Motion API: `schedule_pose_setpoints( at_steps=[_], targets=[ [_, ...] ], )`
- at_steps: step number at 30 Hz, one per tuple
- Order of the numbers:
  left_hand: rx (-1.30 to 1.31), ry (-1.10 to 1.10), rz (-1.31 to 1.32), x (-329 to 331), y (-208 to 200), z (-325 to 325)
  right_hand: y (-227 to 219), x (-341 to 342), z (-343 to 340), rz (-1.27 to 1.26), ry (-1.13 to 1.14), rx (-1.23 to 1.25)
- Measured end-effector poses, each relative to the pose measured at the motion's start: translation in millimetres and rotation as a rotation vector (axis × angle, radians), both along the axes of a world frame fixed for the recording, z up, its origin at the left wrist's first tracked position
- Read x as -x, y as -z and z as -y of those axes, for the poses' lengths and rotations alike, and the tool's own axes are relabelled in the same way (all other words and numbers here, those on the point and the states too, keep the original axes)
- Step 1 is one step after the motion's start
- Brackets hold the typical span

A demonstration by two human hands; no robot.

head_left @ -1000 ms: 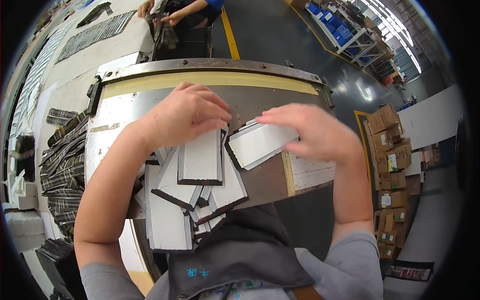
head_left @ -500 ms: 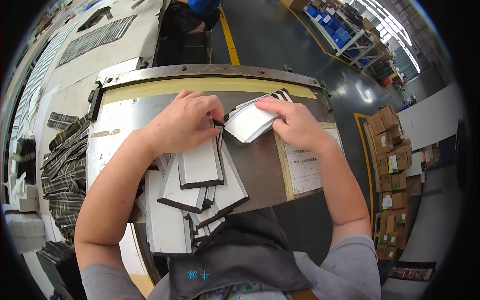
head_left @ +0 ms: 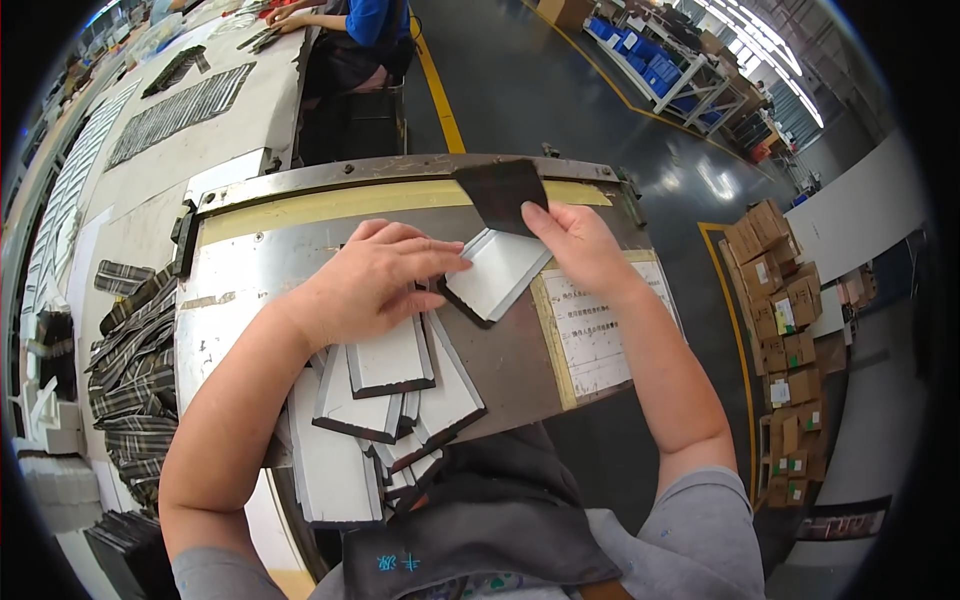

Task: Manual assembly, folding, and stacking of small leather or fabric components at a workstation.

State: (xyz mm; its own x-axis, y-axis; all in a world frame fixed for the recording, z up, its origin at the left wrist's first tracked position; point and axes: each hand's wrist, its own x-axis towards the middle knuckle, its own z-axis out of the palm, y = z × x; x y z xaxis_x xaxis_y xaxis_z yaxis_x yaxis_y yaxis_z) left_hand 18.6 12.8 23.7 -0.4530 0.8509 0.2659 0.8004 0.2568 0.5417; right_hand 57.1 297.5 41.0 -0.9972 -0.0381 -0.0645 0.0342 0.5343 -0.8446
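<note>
Black piece (head_left: pixel 503 196) up, white panel (head_left: pixel 495 280) down

We are now holding the black piece up in our right hand (head_left: pixel 580 248), where half a second ago we were gripping white panels together. One white panel is now lying on the metal table (head_left: pixel 500 370), so we are dealing with one piece raised and another resting. The black piece is overlapping the panel in view; we cannot tell whether they are touching.

Our right thumb is pressing the black face near its lower right corner, the fingers hiding behind, the forearm rising from the lower right. Our left hand (head_left: pixel 375 275) is hovering palm-down over the pile of white strips (head_left: pixel 390 368), thumb and fingers loosely parted, gripping nothing we can see. Its fingertips are reaching the panel's left edge, though contact is staying unclear.
</note>
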Motion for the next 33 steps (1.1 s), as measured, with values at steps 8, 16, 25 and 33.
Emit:
schedule_pose_setpoints(
  at_steps=[8, 16, 25, 33],
  targets=[
    [0.113, 0.027, -0.116, -3.4, 2.7, -5.5, -31.8, 46.5, -45.1, -0.547, 0.414, 0.764],
    [0.054, -0.273, -0.06, 8.8, -1.8, 7.3, 29.6, 97.7, 62.5, -0.6, -0.211, 0.488],
    [0.076, -0.44, -0.271, 33.3, 24.3, 28.0, 42.8, 58.1, 79.9, -0.425, -0.449, -0.23],
    [0.106, -0.497, -0.331, 27.4, 20.2, 17.5, 43.9, 50.2, 73.3, -0.673, -0.397, -0.629]
  ],
)
